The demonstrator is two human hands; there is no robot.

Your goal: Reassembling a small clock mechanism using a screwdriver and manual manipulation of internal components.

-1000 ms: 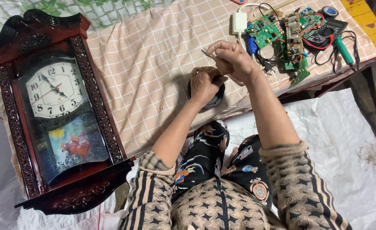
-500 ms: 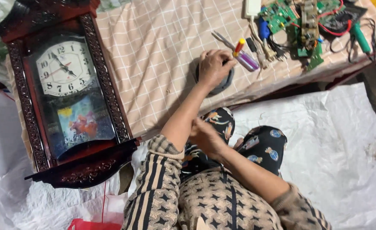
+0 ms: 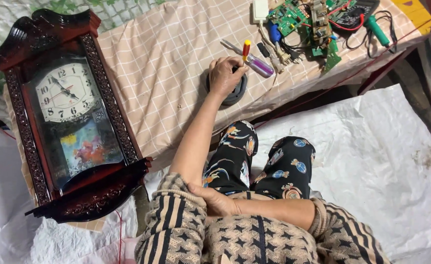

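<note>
Checked beige cloth (image 3: pixel 166 63) covers the low table; a dark wooden wall clock (image 3: pixel 69 112) lies along the frame's left. At upper centre the left hand (image 3: pixel 226 76) clasps a round dark disc (image 3: pixel 236 93), while the right hand (image 3: pixel 214 198) curls around the left sleeve. A purple-handled screwdriver (image 3: pixel 254 61) lies slantwise just right of the disc, nearer the left hand.

Open cloth (image 3: pixel 171 63) between clock (image 3: pixel 66 115) and left hand (image 3: pixel 226 74); screwdrivers (image 3: pixel 254 61) and circuit boards (image 3: pixel 308 19) crowd the hand's right side
</note>
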